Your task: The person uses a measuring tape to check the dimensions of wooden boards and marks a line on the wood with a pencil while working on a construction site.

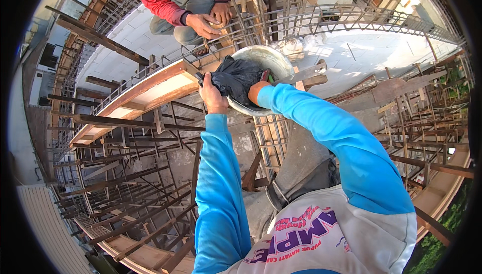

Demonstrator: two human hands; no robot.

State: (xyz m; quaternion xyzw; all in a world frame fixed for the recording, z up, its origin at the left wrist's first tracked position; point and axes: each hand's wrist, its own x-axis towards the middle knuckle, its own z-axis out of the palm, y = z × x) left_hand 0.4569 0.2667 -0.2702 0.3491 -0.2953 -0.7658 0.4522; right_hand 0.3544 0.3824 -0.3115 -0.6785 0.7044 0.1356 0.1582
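A pale, mortar-smeared bucket stands in front of me, on or beside the rebar cage. In its mouth lies a crumpled black plastic bag, spilling over the left rim. My left hand is closed on the bag's left edge, thumb on top. Pressed against the bag's right side is my right hand, its fingers hidden in the folds. Just beyond it, a red and green piece shows inside the bucket. A flat saw-like blade sticks out over the right rim.
Across from me a person in a red sleeve crouches, hands near upright rebar. A wooden formwork box runs to the left. Rebar cages cross behind the bucket. Timber scaffolding drops away below; a block wall stands beyond.
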